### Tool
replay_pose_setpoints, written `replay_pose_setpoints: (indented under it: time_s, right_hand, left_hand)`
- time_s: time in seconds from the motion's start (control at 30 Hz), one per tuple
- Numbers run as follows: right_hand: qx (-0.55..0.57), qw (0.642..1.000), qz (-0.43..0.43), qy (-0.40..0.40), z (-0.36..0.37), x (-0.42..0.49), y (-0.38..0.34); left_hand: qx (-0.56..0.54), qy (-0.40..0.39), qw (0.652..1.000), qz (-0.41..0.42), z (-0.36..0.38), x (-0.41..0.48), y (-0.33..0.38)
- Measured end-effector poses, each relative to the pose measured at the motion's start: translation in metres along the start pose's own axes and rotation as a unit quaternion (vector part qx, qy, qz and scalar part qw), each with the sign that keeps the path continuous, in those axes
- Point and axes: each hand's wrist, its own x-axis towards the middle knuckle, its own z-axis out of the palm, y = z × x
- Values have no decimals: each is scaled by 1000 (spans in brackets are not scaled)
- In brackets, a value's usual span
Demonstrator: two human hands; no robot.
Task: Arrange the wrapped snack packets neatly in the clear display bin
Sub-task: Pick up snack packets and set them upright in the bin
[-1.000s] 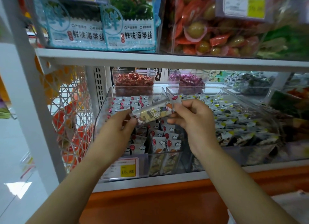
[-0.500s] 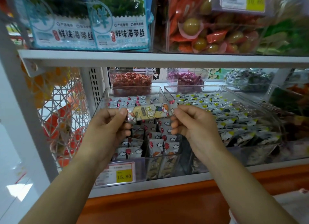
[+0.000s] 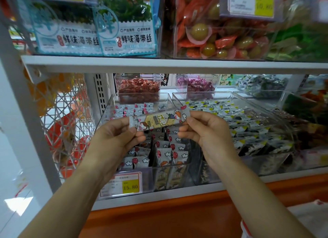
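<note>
A long wrapped snack packet (image 3: 160, 120) with a yellow cartoon label is held level above the clear display bin (image 3: 108, 111). My left hand (image 3: 117, 136) pinches its left end and my right hand (image 3: 204, 129) pinches its right end. Inside the bin, several matching packets (image 3: 170, 149) with red balloons and white clouds stand on end in rows. The rows behind my hands are hidden.
A second clear bin (image 3: 230, 95) of dark seaweed-style packets sits to the right. Small tubs of red sweets (image 3: 138, 86) and purple sweets (image 3: 198, 85) stand behind. A white shelf board (image 3: 159, 64) hangs close overhead. A yellow price tag (image 3: 130, 186) fronts the bin. A white wire basket (image 3: 67, 124) is left.
The packet has turned from tilted to nearly level between both hands. Both hands have spread slightly apart along its ends and stayed over the bin.
</note>
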Motion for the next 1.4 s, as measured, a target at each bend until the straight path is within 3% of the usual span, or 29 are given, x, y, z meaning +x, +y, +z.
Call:
replay_pose_setpoints:
  time_s: [0.2,0.63,0.8,0.97,1.13,1.4]
  right_hand:
    - [3,1000,-10,3,3,-1,-1]
    - [-106,992,-42,-43,6,-5,-3]
    - [-133,989,-52,-31,4,-3,-5]
    - [-230,968,-100,15,4,-3,-5]
    - [-273,952,-138,8,6,-5,-5]
    - [-276,954,-100,-56,8,-7,-7]
  left_hand:
    - [-34,-47,998,-23,-1,0,3]
    - [158,-68,984,51,-3,-5,3]
    - [222,-98,967,79,-2,-11,7]
    - [260,-111,954,96,2,-11,7]
    - [272,-104,953,82,4,-11,6]
    - [279,-128,951,40,-7,-9,22]
